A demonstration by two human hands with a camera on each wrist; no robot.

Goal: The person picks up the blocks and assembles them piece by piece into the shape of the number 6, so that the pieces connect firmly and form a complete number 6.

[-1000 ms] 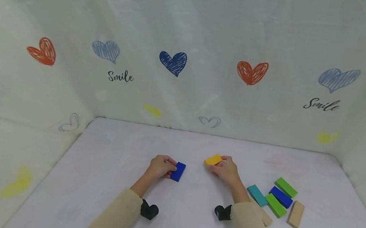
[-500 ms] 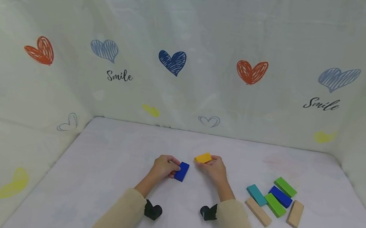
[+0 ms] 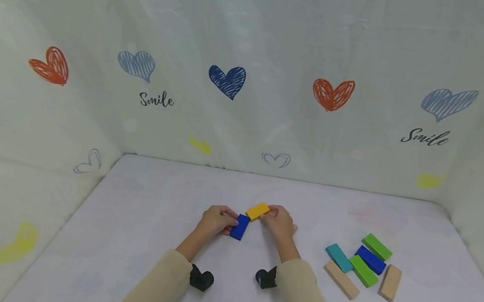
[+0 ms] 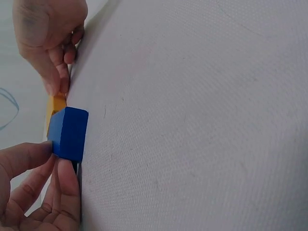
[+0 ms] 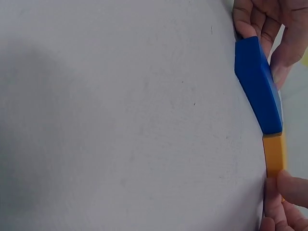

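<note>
Near the middle of the table, a blue block point(image 3: 239, 227) is pinched at its left side by my left hand point(image 3: 214, 221). My right hand point(image 3: 279, 222) pinches the right end of a yellow block point(image 3: 257, 211), which lies slantwise just beyond the blue one. In the right wrist view the blue block point(image 5: 258, 86) and the yellow block point(image 5: 275, 153) appear to meet at their ends. From the left wrist, the blue block point(image 4: 70, 133) partly hides the yellow block point(image 4: 57, 102).
To the right lie a teal block point(image 3: 339, 257), two green blocks point(image 3: 377, 247), another blue block point(image 3: 370, 259) and two plain wooden blocks point(image 3: 342, 280). A white cloth wall point(image 3: 247, 120) printed with hearts rises behind the table point(image 3: 159, 185).
My right hand has carried the yellow block leftward and slightly nearer, up to the blue block. The left hand shifted a little to the right with the blue block.
</note>
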